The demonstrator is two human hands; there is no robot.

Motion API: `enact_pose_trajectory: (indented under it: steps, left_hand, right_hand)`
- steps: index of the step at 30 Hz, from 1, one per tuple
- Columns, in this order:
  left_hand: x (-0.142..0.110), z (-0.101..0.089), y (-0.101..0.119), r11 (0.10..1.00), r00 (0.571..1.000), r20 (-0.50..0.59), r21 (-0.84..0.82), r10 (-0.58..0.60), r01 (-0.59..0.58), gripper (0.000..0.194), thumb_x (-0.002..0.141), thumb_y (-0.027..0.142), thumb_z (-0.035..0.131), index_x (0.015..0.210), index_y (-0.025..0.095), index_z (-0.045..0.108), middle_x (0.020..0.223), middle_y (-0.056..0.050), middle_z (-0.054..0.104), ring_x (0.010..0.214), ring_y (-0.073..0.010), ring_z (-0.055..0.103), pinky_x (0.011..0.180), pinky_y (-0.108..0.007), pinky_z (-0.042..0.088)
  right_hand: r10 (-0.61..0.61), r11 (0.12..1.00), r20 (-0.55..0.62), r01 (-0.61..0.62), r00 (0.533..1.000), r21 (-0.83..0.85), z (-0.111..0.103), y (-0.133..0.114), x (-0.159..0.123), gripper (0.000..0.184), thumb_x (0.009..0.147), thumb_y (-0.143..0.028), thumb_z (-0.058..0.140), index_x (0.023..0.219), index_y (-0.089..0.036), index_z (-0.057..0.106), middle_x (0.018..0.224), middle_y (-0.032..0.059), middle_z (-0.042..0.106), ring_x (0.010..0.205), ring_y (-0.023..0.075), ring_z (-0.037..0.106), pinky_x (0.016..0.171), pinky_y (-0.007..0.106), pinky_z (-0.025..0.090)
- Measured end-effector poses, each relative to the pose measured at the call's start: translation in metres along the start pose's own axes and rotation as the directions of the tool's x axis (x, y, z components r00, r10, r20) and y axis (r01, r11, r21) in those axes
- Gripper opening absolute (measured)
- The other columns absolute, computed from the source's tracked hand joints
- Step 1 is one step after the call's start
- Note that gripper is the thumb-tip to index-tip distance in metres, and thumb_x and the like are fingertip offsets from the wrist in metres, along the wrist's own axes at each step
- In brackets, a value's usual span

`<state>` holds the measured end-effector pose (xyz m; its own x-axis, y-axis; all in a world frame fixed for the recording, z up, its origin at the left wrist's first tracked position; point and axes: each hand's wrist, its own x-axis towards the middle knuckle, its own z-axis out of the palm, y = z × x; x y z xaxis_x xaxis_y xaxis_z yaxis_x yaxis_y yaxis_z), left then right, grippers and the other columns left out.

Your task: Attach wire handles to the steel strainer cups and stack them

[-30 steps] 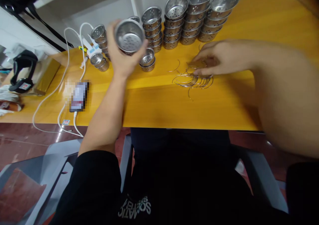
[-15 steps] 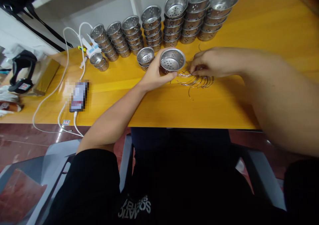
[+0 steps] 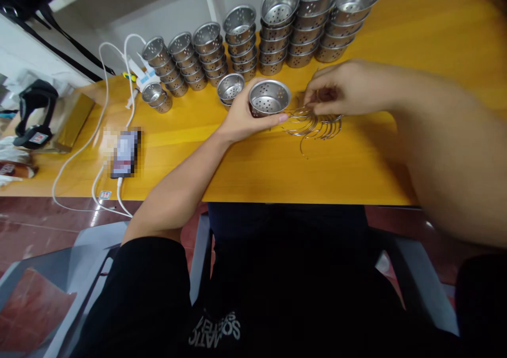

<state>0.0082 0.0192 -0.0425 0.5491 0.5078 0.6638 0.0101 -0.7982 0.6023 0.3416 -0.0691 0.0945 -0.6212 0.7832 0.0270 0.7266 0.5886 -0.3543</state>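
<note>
My left hand [image 3: 241,116] is wrapped round a perforated metal cup [image 3: 270,97], its open mouth facing up and tilted toward me. The thumb lies along the near side of the cup. Just right of the cup, my right hand [image 3: 330,91] has thumb and fingers pinched at the top of a heap of thin curved metal wires [image 3: 315,128]. A wire seems to be between those fingertips, partly hidden by the fingers. Behind my left hand stands another perforated cup [image 3: 230,87], set in a second one.
Tall stacks of perforated cups [image 3: 273,46] line the back of the yellow table [image 3: 253,176]. A short cup stack [image 3: 157,98] stands at left, near a power strip [image 3: 147,77]. A phone [image 3: 125,153] and white cables [image 3: 95,120] lie further left.
The cup in my left hand has shifted slightly left. My right hand has risen a little from the wires, its fingertips still by the heap.
</note>
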Motion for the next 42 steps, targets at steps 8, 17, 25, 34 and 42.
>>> enact_pose_trajectory:
  steps: [8, 17, 25, 34, 42]
  left_hand:
    - [-0.001, 0.002, -0.001, 0.996, 0.997, 0.045, 0.073, -0.059, 0.055, 0.134, 0.1, 0.122, 0.069, 0.186, 0.022, 0.044, 0.169, -0.017, 0.07, 0.158, -0.0382, 0.08, 0.144, -0.066, 0.059]
    - [0.003, -0.009, 0.034, 0.977, 0.967, 0.157, 0.098, -0.203, 0.189, 0.133, 0.099, 0.113, 0.084, 0.188, 0.018, 0.054, 0.182, -0.026, 0.065, 0.175, -0.0461, 0.068, 0.149, -0.071, 0.055]
    - [0.003, -0.002, 0.027, 0.983, 0.967, 0.181, -0.011, -0.18, 0.185, 0.141, 0.08, 0.129, 0.082, 0.167, 0.02, 0.067, 0.155, -0.014, 0.078, 0.147, -0.0404, 0.086, 0.137, -0.07, 0.065]
    - [0.001, -0.004, 0.04, 0.983, 0.951, 0.269, -0.059, -0.154, 0.176, 0.144, 0.077, 0.127, 0.088, 0.169, 0.018, 0.069, 0.154, -0.017, 0.079, 0.15, -0.0426, 0.083, 0.14, -0.07, 0.064]
    - [-0.001, -0.005, 0.023, 0.989, 0.97, 0.193, 0.035, -0.148, 0.144, 0.139, 0.087, 0.124, 0.083, 0.178, 0.022, 0.06, 0.167, -0.017, 0.073, 0.16, -0.0427, 0.08, 0.145, -0.069, 0.06]
  right_hand:
    - [0.087, 0.996, -0.242, -0.093, 0.966, -0.012, 0.004, 0.0, 0.002, 0.012, 0.115, -0.04, 0.076, 0.121, -0.031, 0.082, 0.123, 0.0152, 0.093, 0.105, 0.038, 0.087, 0.104, 0.06, 0.072]
    - [0.167, 0.97, -0.465, -0.06, 0.869, 0.237, 0.016, -0.002, 0.006, 0.06, 0.121, -0.089, 0.077, 0.126, -0.03, 0.087, 0.125, 0.0195, 0.094, 0.112, 0.0435, 0.09, 0.11, 0.067, 0.077]
    - [0.099, 0.956, -0.409, 0.027, 0.907, 0.292, 0.027, -0.002, 0.009, 0.054, 0.121, -0.081, 0.082, 0.126, -0.028, 0.087, 0.114, 0.0154, 0.09, 0.099, 0.0348, 0.084, 0.096, 0.057, 0.075]
    - [0.032, 0.987, -0.297, 0.017, 0.954, 0.16, 0.022, -0.03, 0.009, 0.041, 0.123, -0.068, 0.069, 0.122, -0.034, 0.09, 0.131, 0.0172, 0.09, 0.121, 0.0421, 0.084, 0.12, 0.063, 0.072]
    - [0.124, 0.977, -0.272, -0.069, 0.954, 0.202, 0.025, -0.027, 0.009, 0.052, 0.122, -0.075, 0.076, 0.149, -0.032, 0.091, 0.115, 0.012, 0.093, 0.107, 0.039, 0.084, 0.108, 0.057, 0.073]
